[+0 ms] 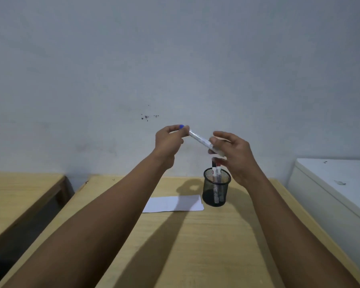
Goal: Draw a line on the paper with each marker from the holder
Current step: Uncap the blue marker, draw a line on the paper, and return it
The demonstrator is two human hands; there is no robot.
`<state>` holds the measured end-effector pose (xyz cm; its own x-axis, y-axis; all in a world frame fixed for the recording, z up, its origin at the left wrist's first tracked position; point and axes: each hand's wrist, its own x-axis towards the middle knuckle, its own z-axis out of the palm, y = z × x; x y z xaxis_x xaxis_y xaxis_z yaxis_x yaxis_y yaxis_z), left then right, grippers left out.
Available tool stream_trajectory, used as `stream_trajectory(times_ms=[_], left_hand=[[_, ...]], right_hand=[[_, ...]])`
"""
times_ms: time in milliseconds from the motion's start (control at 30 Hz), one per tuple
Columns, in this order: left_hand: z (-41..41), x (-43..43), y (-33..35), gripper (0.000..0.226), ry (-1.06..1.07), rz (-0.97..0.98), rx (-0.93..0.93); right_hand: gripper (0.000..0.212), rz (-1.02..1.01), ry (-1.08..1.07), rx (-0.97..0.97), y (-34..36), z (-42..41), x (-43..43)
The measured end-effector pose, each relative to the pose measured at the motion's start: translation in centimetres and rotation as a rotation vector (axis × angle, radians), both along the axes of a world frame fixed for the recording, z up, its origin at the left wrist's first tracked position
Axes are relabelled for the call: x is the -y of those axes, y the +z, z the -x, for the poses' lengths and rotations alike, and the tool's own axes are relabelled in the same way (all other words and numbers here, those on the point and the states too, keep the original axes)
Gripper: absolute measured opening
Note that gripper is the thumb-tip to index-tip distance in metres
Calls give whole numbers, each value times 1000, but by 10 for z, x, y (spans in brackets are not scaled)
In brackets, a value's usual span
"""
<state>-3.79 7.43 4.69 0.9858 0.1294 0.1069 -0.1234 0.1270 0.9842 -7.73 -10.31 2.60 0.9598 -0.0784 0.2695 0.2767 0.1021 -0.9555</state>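
Both my hands hold one white marker [199, 139] in the air above the table. My left hand [170, 140] pinches its blue-capped end; a bit of blue shows at my fingertips. My right hand [233, 152] grips the other end of the barrel. Below my right hand stands a black mesh holder [216, 189] with two markers [216, 171] upright in it, one black-capped and one red-capped. A white sheet of paper [173, 203] lies flat just left of the holder, touching its base.
The wooden table [195, 246] runs forward to a pale wall [175, 69]. A second wooden table [19, 194] stands to the left across a dark gap. A white cabinet [337, 183] is close on the right.
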Motion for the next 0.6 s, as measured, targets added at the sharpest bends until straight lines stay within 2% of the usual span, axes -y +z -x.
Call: stream_trajectory(times_ms=[67, 133, 200, 300, 367, 467, 600], left_hand=[[19, -15, 11, 38, -31, 47, -22], [36, -28, 18, 43, -44, 9, -25], [50, -38, 23, 49, -67, -89, -2], [64, -54, 24, 53, -65, -222, 41], [72, -66, 24, 54, -43, -270, 84], [80, -83, 20, 56, -10, -333, 142], [88, -104, 13, 47, -5, -400, 175]], right_hand=[[31, -342, 112, 9, 12, 9, -11], [24, -521, 182, 32, 20, 14, -27], [19, -488, 194, 51, 27, 19, -47], [12, -255, 147, 62, 31, 28, -76], [13, -171, 135, 53, 33, 33, -90], [15, -137, 166, 38, 34, 39, -108], [7, -171, 160, 50, 31, 41, -130]])
